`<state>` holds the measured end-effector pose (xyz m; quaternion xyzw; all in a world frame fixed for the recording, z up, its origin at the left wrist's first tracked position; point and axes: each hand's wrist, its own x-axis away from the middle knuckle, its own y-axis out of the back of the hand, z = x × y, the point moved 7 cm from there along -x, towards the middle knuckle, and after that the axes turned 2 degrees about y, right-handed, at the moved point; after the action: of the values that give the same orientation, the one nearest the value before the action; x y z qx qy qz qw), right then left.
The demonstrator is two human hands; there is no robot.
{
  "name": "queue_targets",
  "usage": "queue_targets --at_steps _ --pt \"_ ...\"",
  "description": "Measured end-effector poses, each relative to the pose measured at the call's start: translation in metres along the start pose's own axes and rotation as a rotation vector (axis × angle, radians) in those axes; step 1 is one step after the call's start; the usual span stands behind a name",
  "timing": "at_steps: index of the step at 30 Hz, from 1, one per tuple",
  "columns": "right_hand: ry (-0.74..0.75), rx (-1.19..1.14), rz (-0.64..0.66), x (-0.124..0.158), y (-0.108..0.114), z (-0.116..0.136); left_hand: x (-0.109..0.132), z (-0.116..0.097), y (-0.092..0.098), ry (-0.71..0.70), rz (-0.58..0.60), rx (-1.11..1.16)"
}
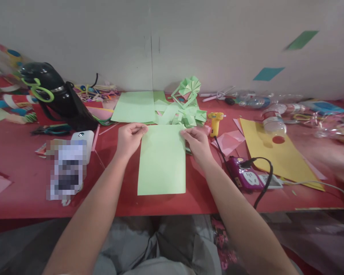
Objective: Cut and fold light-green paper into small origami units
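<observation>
A light green sheet of paper [162,162] hangs or lies in front of me over the red table, its long sides running toward me. At its upper left corner my left hand [130,139] pinches the edge between thumb and fingers. My right hand [197,142] grips the upper right corner in the same way. The right edge looks rounded, like a fold. Just beyond the sheet are folded green paper pieces [189,116], with a fan-like green paper rosette [190,88] above them. Another green sheet [134,107] lies behind my left hand.
A yellow glue gun [216,123] and a purple power strip [244,175] with cables are to the right, near yellow paper [278,156] and a plastic bottle [274,124]. On the left stand a black bottle [57,97], pliers [52,129] and a white device [84,143]. A wall rises behind.
</observation>
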<state>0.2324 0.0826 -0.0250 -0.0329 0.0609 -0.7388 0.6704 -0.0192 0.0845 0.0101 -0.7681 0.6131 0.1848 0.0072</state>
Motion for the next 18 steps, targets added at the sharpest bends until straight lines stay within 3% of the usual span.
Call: queue_targets --at_steps 18 --pt "0.125 0.037 -0.083 -0.007 0.012 -0.001 0.003 0.001 -0.008 0.057 0.029 0.059"
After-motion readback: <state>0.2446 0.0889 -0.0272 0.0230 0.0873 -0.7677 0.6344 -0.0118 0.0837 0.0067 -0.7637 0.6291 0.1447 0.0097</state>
